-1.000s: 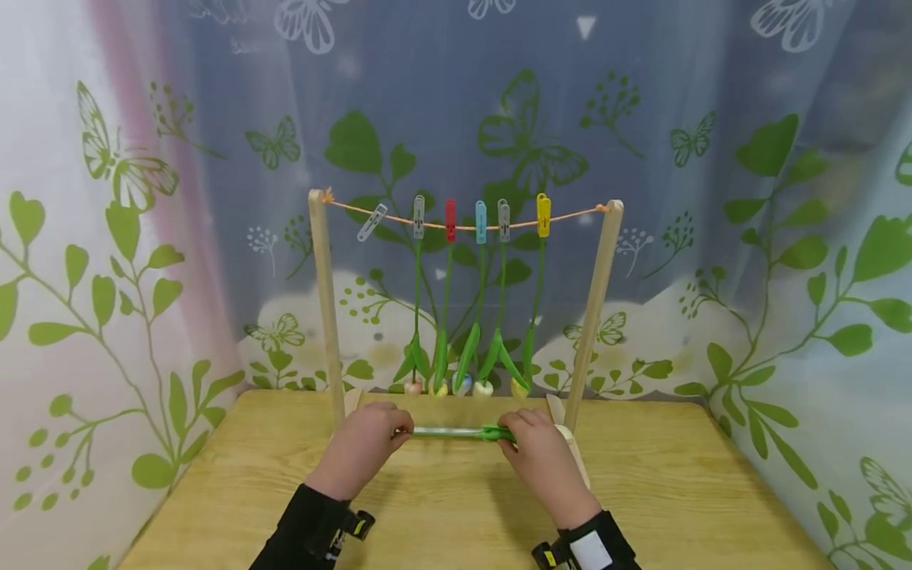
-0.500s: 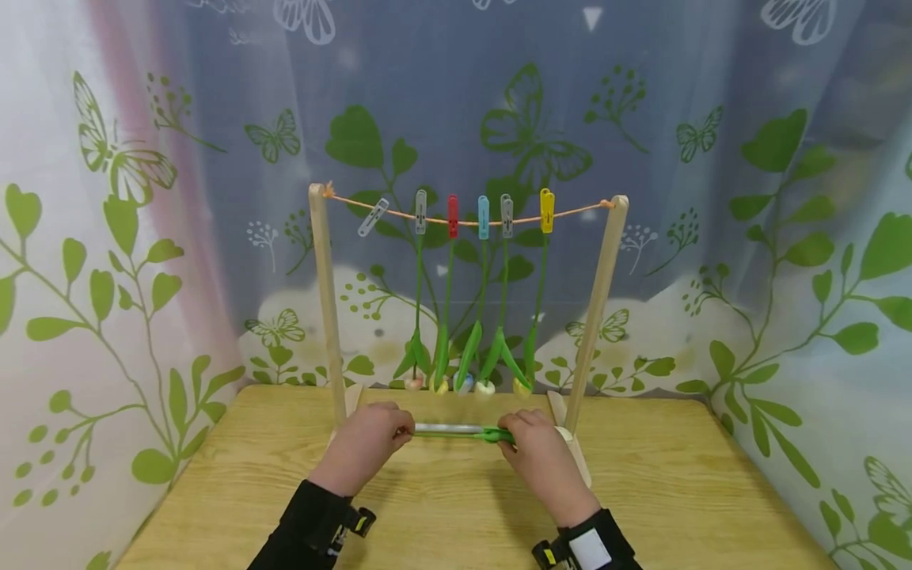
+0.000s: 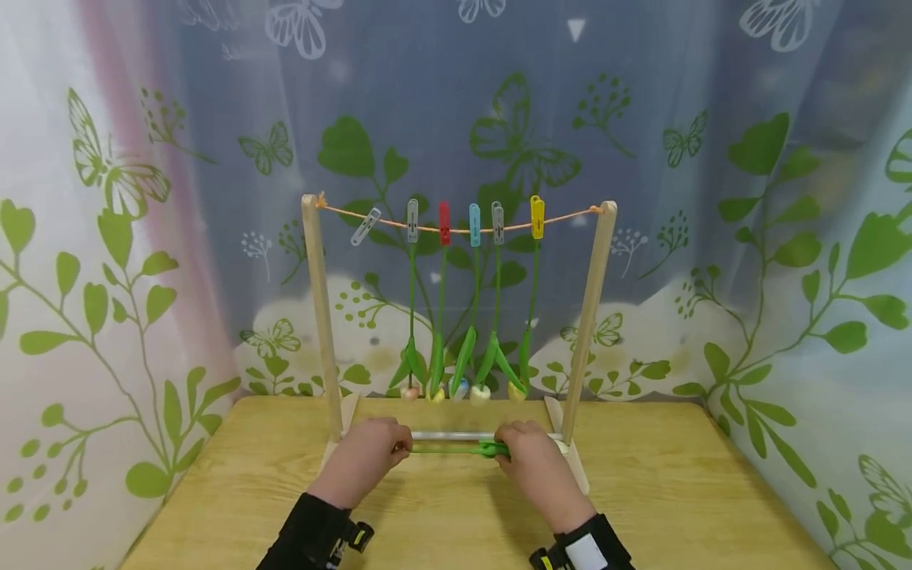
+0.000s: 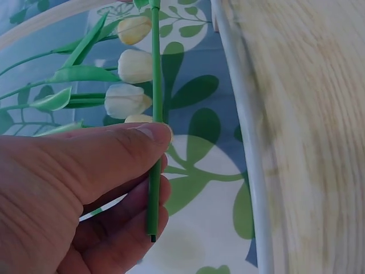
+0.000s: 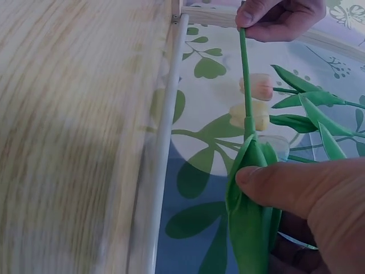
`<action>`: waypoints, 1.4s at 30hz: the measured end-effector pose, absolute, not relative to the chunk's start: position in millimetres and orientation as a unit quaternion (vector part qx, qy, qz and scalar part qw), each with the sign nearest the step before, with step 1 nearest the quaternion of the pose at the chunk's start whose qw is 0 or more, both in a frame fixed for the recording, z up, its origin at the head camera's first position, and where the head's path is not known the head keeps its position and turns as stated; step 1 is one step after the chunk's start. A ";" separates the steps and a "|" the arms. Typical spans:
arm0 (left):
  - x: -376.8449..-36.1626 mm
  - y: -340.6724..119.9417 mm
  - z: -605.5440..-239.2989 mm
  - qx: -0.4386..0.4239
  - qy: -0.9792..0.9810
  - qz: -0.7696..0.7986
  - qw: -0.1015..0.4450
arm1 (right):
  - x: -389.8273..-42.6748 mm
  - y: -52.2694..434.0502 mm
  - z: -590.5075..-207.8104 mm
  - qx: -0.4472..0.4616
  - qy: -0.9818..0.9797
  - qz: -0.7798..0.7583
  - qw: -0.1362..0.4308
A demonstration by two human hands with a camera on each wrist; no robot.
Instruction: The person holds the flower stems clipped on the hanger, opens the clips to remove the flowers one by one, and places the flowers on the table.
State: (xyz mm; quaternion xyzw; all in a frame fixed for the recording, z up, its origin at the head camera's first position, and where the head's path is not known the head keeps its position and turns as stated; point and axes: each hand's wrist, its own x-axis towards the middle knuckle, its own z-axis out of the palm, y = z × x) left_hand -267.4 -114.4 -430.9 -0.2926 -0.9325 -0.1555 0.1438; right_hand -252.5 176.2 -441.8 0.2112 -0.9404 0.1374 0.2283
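An artificial tulip lies level between my hands, just above the wooden table (image 3: 677, 491). My left hand (image 3: 397, 450) pinches the bare end of its green stem (image 3: 449, 450) between thumb and fingers. The left wrist view shows that hand (image 4: 149, 171) on the stem (image 4: 154, 85). My right hand (image 3: 503, 451) holds the leafy end, its thumb (image 5: 285, 185) pressing the green leaves (image 5: 248, 228). The flower head is hidden in that hand.
A wooden rack (image 3: 317, 317) stands at the table's far edge, with a white bottom bar (image 3: 452, 435) behind the stem. Its orange string (image 3: 570, 216) carries several coloured clips holding upside-down tulips (image 3: 463, 348). The tilted leftmost clip (image 3: 363, 226) holds nothing. A printed curtain hangs behind.
Both hands have brought the stem a little nearer to me, so it now shows apart from the white bar. Both holds are the same as before.
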 end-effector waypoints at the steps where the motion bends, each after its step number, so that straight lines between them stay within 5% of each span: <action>1: -267.4 -114.7 -432.8 -0.293 -0.933 -0.156 0.139 | -252.3 175.9 -442.7 0.211 -0.942 0.137 0.224; 42: -278.2 -116.6 -459.1 -0.302 -0.937 -0.167 0.062 | -259.0 170.6 -460.4 0.196 -0.961 0.147 0.127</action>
